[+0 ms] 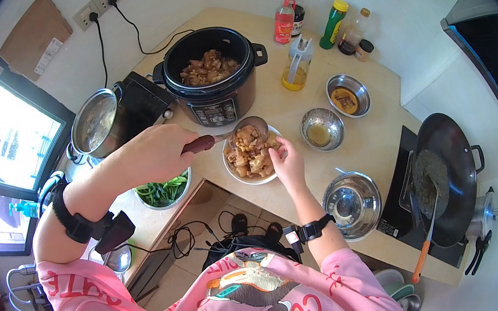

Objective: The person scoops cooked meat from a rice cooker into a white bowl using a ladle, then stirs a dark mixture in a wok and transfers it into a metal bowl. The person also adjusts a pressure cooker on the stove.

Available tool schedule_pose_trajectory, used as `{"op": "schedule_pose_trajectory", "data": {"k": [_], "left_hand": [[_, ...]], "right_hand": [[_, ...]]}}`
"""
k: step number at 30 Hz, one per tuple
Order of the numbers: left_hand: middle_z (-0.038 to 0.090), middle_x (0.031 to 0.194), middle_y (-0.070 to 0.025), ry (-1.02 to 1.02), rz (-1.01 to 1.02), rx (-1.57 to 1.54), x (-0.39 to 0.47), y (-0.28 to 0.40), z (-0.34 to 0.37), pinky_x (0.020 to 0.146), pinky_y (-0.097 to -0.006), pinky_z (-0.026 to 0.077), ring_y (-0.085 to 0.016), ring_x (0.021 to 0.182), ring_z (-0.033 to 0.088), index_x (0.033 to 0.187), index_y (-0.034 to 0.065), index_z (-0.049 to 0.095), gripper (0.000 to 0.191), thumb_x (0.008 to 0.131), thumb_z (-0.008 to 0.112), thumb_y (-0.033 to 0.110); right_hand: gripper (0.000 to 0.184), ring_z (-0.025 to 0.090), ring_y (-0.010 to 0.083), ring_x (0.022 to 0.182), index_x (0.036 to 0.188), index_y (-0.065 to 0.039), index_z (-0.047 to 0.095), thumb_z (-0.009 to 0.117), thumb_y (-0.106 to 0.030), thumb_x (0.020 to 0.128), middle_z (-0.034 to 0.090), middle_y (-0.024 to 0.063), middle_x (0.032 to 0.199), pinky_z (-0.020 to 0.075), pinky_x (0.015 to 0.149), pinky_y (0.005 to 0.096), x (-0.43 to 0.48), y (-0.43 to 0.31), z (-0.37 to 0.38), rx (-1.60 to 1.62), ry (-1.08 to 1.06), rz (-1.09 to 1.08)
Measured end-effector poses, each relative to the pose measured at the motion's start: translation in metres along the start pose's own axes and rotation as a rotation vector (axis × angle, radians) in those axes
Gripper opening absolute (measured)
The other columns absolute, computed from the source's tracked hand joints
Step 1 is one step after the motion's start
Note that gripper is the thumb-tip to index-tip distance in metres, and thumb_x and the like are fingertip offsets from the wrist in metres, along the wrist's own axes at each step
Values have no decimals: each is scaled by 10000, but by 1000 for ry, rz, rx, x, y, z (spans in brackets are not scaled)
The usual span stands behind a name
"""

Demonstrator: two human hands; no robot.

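My left hand point(166, 151) grips the dark red handle of a metal ladle point(252, 128), whose bowl is tilted over a white plate point(234, 173). Cooked meat pieces point(249, 155) are heaped on the plate and at the ladle's bowl. At the plate's right rim is my right hand point(286, 159), its thumb and fingers bent against the rim or the meat; whether they grip is hard to tell. Behind the plate stands an electric pressure cooker point(217, 107) without its lid, with more meat inside. A bowl of leafy greens point(163, 191) sits below my left forearm.
A steel pot point(97, 122) stands on the left. Oil dispenser point(297, 68), sauce bottles and small metal bowls point(322, 130) are behind and right. A steel basin point(352, 205) sits near the counter edge; a wok point(456, 182) with an orange-handled spatula point(422, 257) is far right.
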State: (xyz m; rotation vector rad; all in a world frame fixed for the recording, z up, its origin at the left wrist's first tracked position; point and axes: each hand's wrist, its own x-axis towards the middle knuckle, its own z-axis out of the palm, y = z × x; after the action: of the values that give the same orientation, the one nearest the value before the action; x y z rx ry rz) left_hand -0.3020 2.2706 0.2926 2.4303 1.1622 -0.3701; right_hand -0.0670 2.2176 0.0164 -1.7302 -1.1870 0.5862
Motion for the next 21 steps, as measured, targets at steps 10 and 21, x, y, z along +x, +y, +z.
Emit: {"op": "schedule_pose_trajectory", "data": {"k": [10, 21], "left_hand": [[604, 748, -205, 35, -25, 19, -3, -1, 2, 658, -430, 473, -354, 696, 601, 1080, 45, 593, 290, 811, 528, 130], [608, 737, -202, 54, -6, 19, -6, -3, 6, 653, -432, 475, -355, 694, 604, 1072, 50, 585, 268, 823, 527, 131]], "right_hand": [[305, 613, 205, 678, 1075, -11, 597, 619, -166, 814, 624, 96, 731, 484, 651, 324, 21, 41, 1, -72, 29, 102], [235, 603, 199, 629, 884, 9, 636, 621, -218, 828, 637, 96, 690, 472, 623, 309, 11, 45, -8, 33, 36, 176]]}}
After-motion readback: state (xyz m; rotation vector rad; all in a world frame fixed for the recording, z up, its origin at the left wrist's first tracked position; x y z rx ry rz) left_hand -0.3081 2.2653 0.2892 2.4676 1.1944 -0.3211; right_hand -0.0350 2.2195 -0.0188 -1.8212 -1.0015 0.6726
